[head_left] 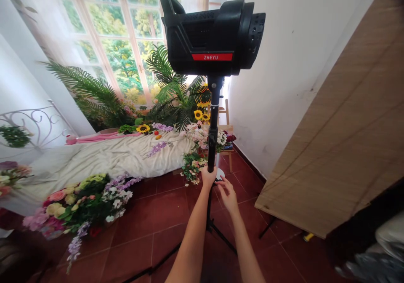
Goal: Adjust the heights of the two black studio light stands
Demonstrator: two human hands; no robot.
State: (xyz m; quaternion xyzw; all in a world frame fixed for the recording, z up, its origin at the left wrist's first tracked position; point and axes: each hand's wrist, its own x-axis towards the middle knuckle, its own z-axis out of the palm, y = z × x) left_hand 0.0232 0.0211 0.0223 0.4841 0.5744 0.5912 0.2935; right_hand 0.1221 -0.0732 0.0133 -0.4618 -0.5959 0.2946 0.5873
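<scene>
A black studio light (205,38) with a red ZHEYU label sits on top of a black light stand (213,118). My left hand (208,177) is closed around the stand's pole, below the light. Just to the right and slightly lower, my right hand (227,193) has its fingers apart and loosely bent. Its fingertips are at a small dark part on the pole, perhaps a knob; whether they touch it I cannot tell. The stand's legs (222,236) spread over the floor, partly hidden by my forearms.
A bed with a cream cover (132,156) lies to the left, with a flower arrangement (78,201) at its front. Palm leaves (170,76) and a wooden easel (229,158) stand behind. A large tan panel (331,118) leans on the right over red floor tiles (167,209).
</scene>
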